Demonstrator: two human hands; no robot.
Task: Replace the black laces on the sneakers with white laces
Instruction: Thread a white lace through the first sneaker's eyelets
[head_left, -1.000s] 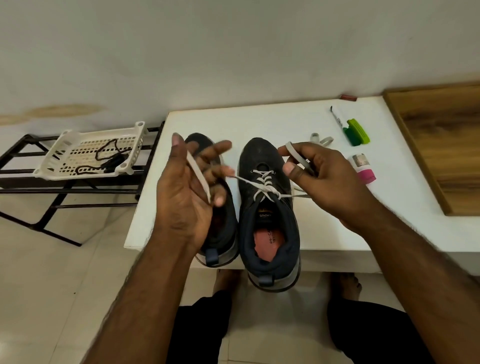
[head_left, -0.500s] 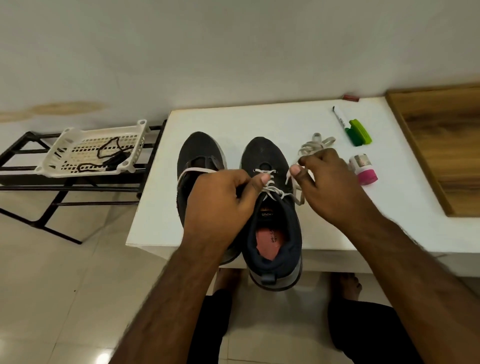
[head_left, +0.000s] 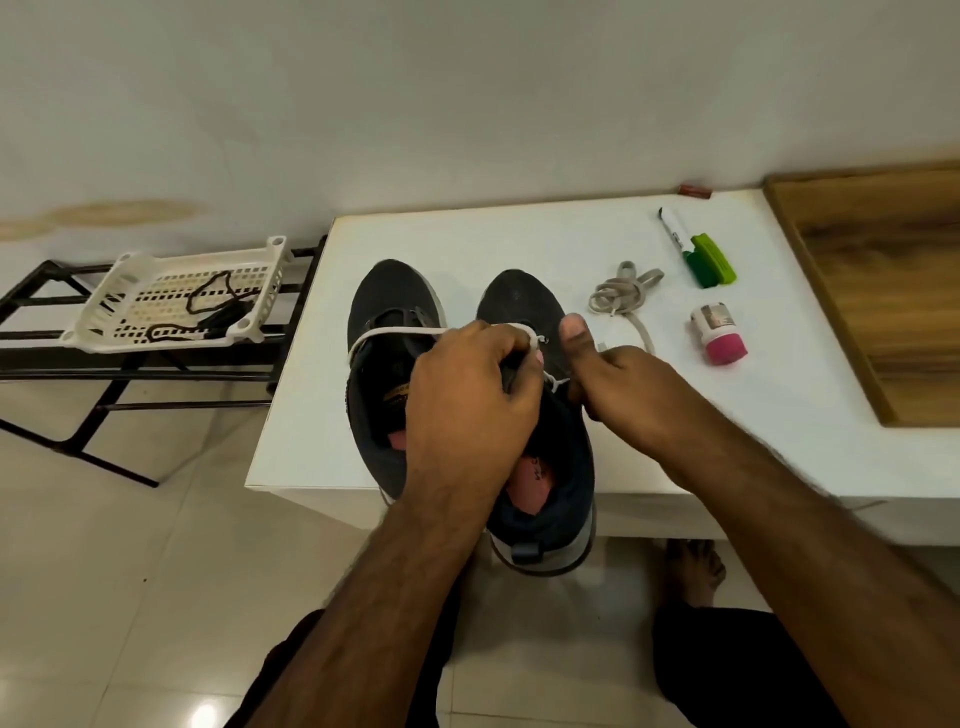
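Two sneakers sit on the table. Left of the right sneaker, the left sneaker carries slack white lace; over the right sneaker's tongue our left hand and right hand pinch lace ends. We judge knotting comes next.

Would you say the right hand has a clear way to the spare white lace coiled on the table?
Probably yes. The coiled white lace lies in the open on the table, just beyond the right hand, with nothing between them. That hand would first have to let go of the lace on the right sneaker.
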